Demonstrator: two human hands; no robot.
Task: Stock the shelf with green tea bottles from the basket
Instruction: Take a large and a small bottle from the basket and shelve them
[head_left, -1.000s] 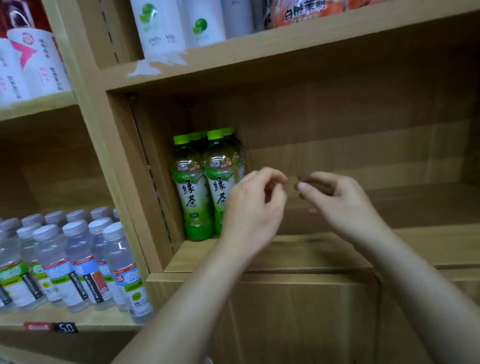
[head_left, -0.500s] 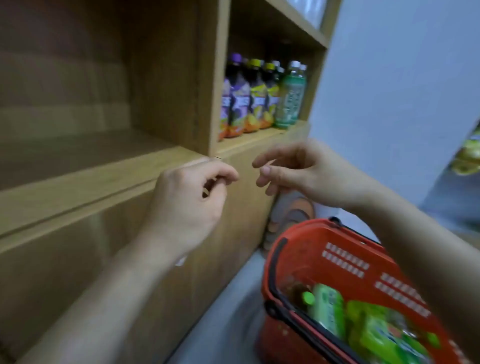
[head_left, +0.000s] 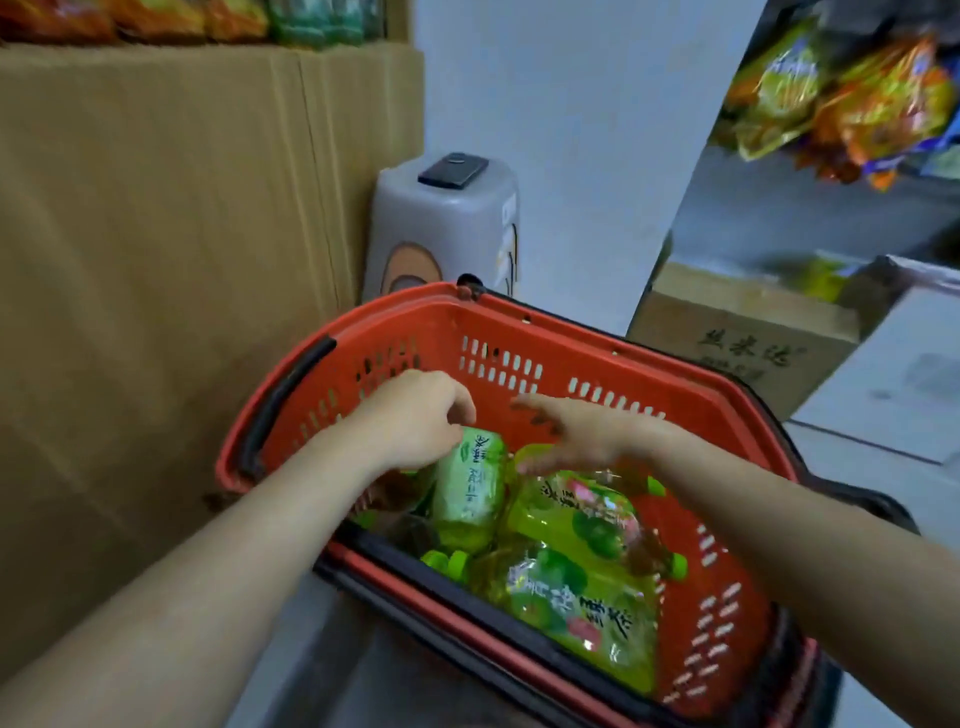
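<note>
The red basket stands on the floor below me, holding several green tea bottles lying on their sides. My left hand is down inside it, fingers curled over the upper end of one green tea bottle; the thumb is hidden, so the grip is unclear. My right hand hovers beside it with fingers spread, just above a second green tea bottle, holding nothing. A third bottle lies nearer to me. The shelf with the stocked bottles is out of view.
The brown cabinet side rises on the left, close to the basket. A grey plastic stool with a dark object on top stands behind the basket. A cardboard box and snack bags are at the right.
My view has swung from the shelf down to the basket. Both hands dropped from in front of the shelf into the basket, the left now on a bottle.
</note>
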